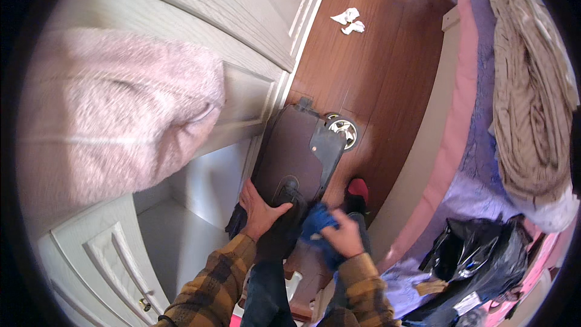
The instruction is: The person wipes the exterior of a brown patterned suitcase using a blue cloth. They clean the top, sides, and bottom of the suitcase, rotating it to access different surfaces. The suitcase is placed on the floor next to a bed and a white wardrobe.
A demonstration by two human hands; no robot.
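Note:
A dark brown fabric suitcase [287,145] lies on its side between the cabinet and the bed, its wheels [343,132] pointing away from me. My left hand [258,212] grips the near part of the suitcase, with the thumb over the top by a dark carry handle [288,190] and the fingers along the cabinet side. On the other side, my right hand [346,235] holds a crumpled blue cloth [318,220] against or close to the suitcase. Motion blurs this hand and the cloth.
A pink fleece cover [136,100] drapes over the pale wooden cabinet [247,88], whose lower door [118,259] stands ajar. Crumpled white tissues [349,20] lie on the wooden floor [363,63]. Folded brown fabric [529,100] and a black plastic bag [476,245] rest on the bed [458,200].

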